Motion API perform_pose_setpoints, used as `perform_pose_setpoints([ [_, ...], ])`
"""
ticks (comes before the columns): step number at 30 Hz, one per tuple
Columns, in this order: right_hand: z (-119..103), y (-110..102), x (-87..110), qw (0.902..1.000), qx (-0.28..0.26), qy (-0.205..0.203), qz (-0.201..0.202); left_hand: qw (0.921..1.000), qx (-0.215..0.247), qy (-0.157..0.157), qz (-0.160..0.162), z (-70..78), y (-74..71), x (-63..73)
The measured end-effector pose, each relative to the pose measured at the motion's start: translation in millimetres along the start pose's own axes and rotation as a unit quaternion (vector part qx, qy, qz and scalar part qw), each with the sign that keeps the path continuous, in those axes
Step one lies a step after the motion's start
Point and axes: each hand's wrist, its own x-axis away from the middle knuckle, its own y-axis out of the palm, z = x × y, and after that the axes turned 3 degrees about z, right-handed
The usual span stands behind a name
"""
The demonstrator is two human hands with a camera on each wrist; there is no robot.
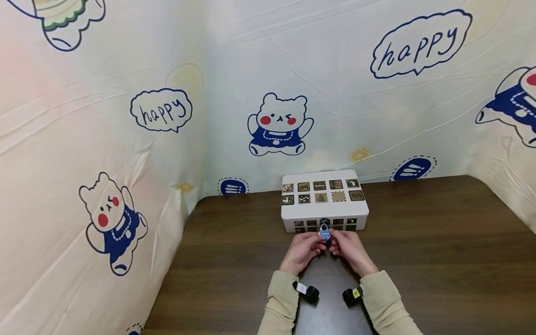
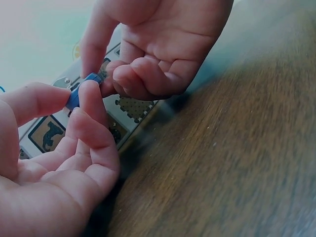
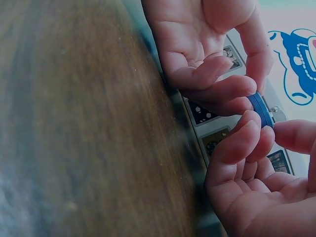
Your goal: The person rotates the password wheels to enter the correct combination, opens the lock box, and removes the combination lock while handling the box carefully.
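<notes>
A small blue padlock [image 1: 324,232], its shackle upward, is held at the front of a white box [image 1: 322,209] printed with brown and black square pictures. My left hand [image 1: 301,251] pinches the padlock from the left between thumb and fingers. From the other side my right hand [image 1: 351,251] pinches it too. The left wrist view shows the padlock's blue edge [image 2: 74,98] between both sets of fingertips; the right wrist view shows its narrow side [image 3: 260,109] near a metal latch [image 3: 279,113]. Whether the shackle passes through the latch I cannot tell.
The box stands at the back of a dark wooden table [image 1: 226,270], near a pale curtain [image 1: 234,56] with printed bears and lettering. Another curtain panel [image 1: 50,209] hangs along the left. Each wrist wears a small black camera [image 1: 311,294] on a strap.
</notes>
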Motion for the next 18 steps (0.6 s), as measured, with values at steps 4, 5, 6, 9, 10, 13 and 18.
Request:
perform_pose_setpoints([
  [4, 0.1, 0.3, 0.5, 1.0000, 0.003, -0.002, 0.001, 1.0000, -0.001, -0.002, 0.002, 0.4, 0.0, 0.3],
  [5, 0.0, 0.4, 0.7, 1.0000, 0.005, -0.002, 0.000, 1.0000, -0.002, -0.002, 0.002, 0.6, 0.1, 0.4],
  [6, 0.0, 0.5, 0.9, 1.0000, 0.006, -0.002, 0.001, 1.0000, -0.004, -0.002, 0.002, 0.7, 0.1, 0.4],
  [9, -0.3, 0.9, 1.3, 0.9999, 0.012, -0.003, 0.003, 1.0000, -0.006, -0.003, 0.001, 1.0, 0.3, 0.6],
  [10, -0.5, 1.0, 1.6, 0.9999, 0.013, -0.003, 0.004, 1.0000, -0.007, -0.003, 0.001, 1.1, 0.3, 0.7],
  [13, -0.9, 1.0, 2.0, 0.9998, 0.019, -0.005, 0.007, 1.0000, -0.006, -0.003, -0.001, 1.5, 0.4, 0.8],
  [18, -2.1, 0.7, 2.8, 0.9995, 0.027, -0.015, 0.009, 1.0000, -0.006, -0.002, -0.002, 1.9, 0.7, 0.8],
])
